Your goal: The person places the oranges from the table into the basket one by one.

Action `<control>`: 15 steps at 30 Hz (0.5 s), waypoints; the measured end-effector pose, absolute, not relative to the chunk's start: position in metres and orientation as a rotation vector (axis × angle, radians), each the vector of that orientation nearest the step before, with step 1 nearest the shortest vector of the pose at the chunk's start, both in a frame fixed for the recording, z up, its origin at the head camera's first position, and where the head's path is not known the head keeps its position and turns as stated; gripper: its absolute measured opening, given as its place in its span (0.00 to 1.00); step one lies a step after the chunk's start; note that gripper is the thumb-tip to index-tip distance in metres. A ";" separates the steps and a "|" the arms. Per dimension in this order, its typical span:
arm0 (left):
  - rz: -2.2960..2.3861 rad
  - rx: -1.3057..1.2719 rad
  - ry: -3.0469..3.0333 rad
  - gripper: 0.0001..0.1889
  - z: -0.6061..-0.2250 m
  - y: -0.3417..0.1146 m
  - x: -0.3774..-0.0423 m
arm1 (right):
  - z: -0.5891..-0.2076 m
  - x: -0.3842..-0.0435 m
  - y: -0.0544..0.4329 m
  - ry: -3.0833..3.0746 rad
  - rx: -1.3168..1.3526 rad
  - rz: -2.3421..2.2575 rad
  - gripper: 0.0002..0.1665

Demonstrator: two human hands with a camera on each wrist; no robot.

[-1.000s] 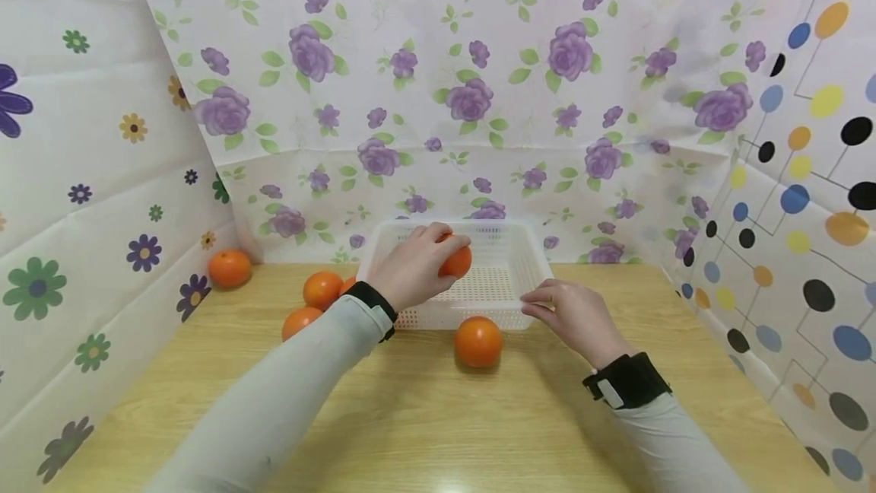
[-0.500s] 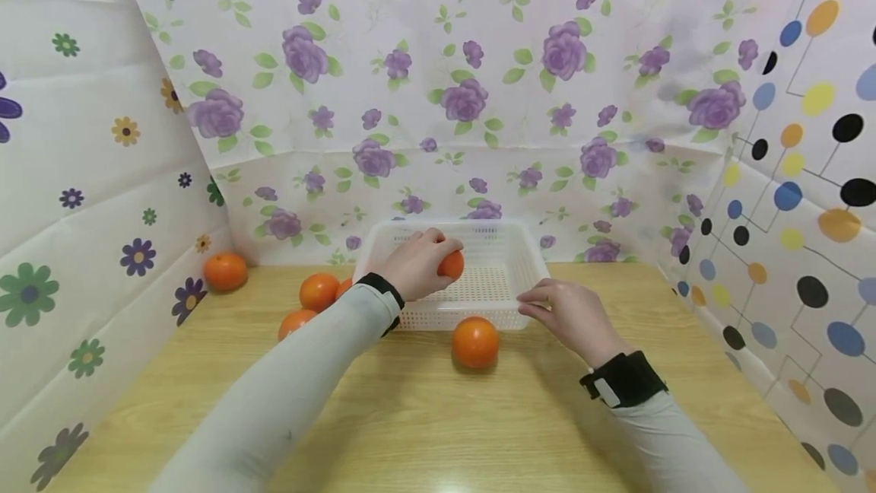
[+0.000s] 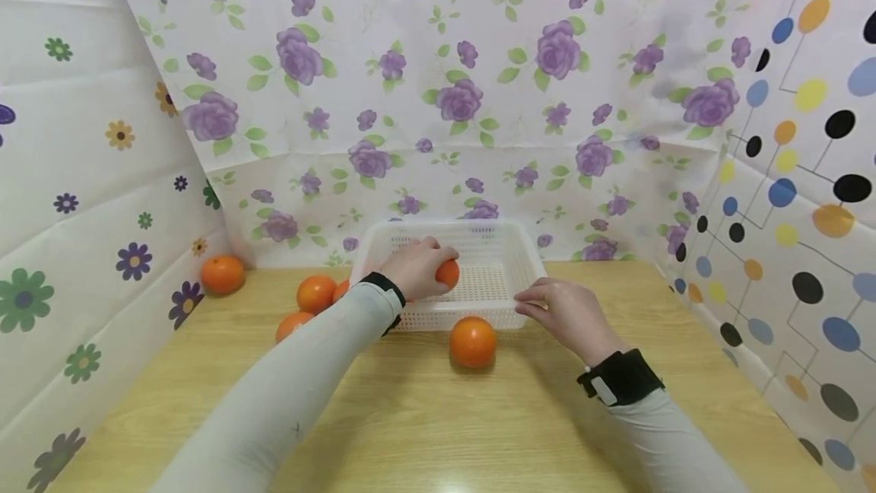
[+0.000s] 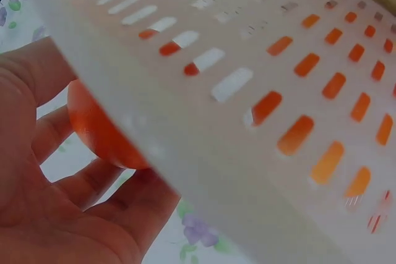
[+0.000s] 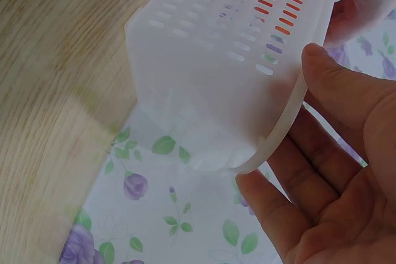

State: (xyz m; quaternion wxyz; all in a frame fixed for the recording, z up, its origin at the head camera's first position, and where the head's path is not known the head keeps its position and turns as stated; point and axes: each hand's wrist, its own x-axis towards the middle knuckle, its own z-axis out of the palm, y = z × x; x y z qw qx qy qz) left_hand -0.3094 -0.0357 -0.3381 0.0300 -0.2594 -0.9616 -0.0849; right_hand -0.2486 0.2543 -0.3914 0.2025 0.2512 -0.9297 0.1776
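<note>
A white perforated plastic basket (image 3: 427, 318) stands near the back of the table. My left hand (image 3: 413, 270) reaches over its left side and grips an orange (image 3: 448, 272) inside the basket. From the left wrist view, the fingers curl round that orange (image 4: 99, 131) behind the basket's rim (image 4: 145, 137). At the front right corner, my right hand (image 3: 566, 316) pinches the rim between thumb and fingers; the right wrist view shows the thumb (image 5: 328, 72) on one side of the rim and fingers at the other. Another orange (image 3: 473, 342) sits on the table just in front of the basket.
Left of the basket lie several oranges (image 3: 316, 294), partly hidden by the left sleeve. One more orange (image 3: 222, 275) rests at the far left by the flowered cloth wall (image 3: 123, 211). Patterned cloth also rises behind and to the right of the wooden table (image 3: 424, 424).
My left hand has lowered slightly deeper into the basket with the orange. The right hand keeps its pinch on the rim. The head view has turned slightly to the right.
</note>
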 end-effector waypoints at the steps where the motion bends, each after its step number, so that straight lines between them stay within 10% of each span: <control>1: -0.263 -0.810 -2.964 0.30 -0.339 -0.036 -0.310 | -0.391 -0.249 0.254 -2.596 0.701 0.494 0.11; 15: -0.319 -0.873 -3.030 0.30 -0.346 -0.032 -0.312 | -0.392 -0.248 0.255 -2.590 0.701 0.501 0.11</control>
